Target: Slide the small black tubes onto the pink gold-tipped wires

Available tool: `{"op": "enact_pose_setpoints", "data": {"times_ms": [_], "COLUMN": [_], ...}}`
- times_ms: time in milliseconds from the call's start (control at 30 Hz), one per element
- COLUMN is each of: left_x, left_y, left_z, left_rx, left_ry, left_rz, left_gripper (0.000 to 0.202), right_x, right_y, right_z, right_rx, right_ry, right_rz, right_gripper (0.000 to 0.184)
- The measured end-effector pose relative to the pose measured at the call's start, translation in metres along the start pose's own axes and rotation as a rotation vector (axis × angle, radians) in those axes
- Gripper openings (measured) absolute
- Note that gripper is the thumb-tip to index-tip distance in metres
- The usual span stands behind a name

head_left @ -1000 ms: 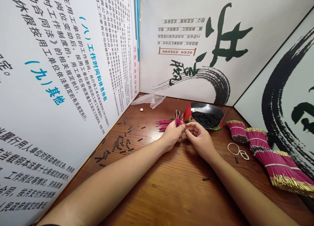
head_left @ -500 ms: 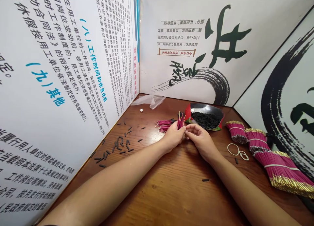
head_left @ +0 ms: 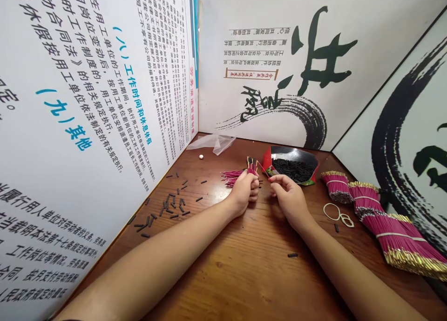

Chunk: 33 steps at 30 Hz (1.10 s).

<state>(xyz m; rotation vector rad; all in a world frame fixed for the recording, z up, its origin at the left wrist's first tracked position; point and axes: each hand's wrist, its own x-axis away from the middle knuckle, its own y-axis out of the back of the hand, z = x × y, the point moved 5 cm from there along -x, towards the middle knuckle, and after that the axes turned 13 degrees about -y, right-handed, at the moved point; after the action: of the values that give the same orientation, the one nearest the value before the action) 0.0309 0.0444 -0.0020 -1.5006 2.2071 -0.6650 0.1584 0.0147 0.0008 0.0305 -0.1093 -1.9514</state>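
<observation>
My left hand [head_left: 244,193] is closed in a fist around a bundle of magenta wires [head_left: 252,165], whose gold and black tips stick up above the fingers. My right hand [head_left: 287,194] pinches a single magenta wire [head_left: 264,170], which slants up and left to the bundle's right side. More magenta wires [head_left: 230,177] lie on the table just left of my left fist. Behind my right hand is an opened bag [head_left: 267,159] with a red edge, holding many short black sleeves [head_left: 293,170].
Loose black sleeves [head_left: 171,203] are scattered on the wooden table [head_left: 223,265] at left. On the right lie banded bundles of magenta wires [head_left: 366,197] and pale rubber bands [head_left: 331,212]. Clear plastic [head_left: 223,144] lies by the back panel. Printed panels enclose the table.
My hands have moved apart from touching. The right one now holds a single wire out to the right, and the left fist has turned so the bundle stands more upright.
</observation>
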Motion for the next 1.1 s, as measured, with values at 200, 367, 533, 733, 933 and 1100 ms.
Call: {"op": "enact_pose_setpoints", "data": {"times_ms": [200, 367, 533, 733, 933, 1100], "left_x": [-0.005, -0.005, -0.002, 0.002, 0.009, 0.010], "left_y": [0.005, 0.004, -0.003, -0.008, -0.015, -0.015], "left_z": [0.006, 0.006, 0.005, 0.004, -0.001, -0.003], "left_rx": [0.083, 0.013, -0.118, -0.252, -0.238, -0.245], "left_ry": [0.006, -0.010, -0.002, -0.002, 0.105, 0.106], "left_rz": [-0.061, -0.046, 0.057, 0.184, 0.245, 0.228], "left_gripper": [0.008, 0.009, 0.006, 0.005, 0.005, 0.006], "right_x": [-0.003, 0.004, 0.017, 0.029, 0.026, 0.021], "right_y": [0.019, 0.019, 0.008, -0.003, 0.000, 0.003], "right_z": [0.001, 0.011, 0.022, 0.031, 0.029, 0.025], "right_rx": [0.059, 0.161, 0.262, 0.390, 0.401, 0.326], "right_ry": [0.037, 0.165, 0.360, 0.535, 0.522, 0.442], "right_rz": [-0.166, -0.203, -0.134, -0.070, -0.100, -0.115], "right_gripper": [0.015, 0.014, 0.012, 0.012, 0.012, 0.012]}}
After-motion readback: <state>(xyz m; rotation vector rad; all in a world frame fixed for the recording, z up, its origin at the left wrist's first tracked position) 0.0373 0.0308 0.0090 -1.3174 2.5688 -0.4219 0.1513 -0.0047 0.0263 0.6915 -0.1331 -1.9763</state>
